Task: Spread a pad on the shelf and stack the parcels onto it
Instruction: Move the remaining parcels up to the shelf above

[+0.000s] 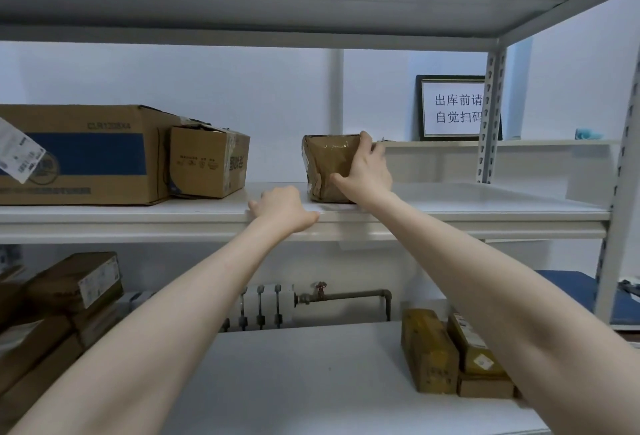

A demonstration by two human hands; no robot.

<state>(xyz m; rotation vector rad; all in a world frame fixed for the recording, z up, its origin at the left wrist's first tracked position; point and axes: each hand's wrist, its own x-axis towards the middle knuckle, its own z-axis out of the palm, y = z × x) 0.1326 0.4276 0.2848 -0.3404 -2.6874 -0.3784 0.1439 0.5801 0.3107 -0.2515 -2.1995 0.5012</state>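
Note:
A white pad (467,197) lies flat on the middle shelf (138,227), covering its right part. A brown taped parcel (327,166) stands on the pad near its left end. My right hand (367,168) grips the parcel's right side, fingers over the top corner and thumb on its front. My left hand (282,208) rests at the front edge of the shelf by the pad's left corner, fingers curled over the edge.
Two cardboard boxes, a large one (79,154) and a small one (207,161), stand at the shelf's left. On the lower shelf lie several yellow-brown parcels (450,355) at right and several boxes (59,303) at left. A framed sign (453,109) stands behind the rack's right post (490,112).

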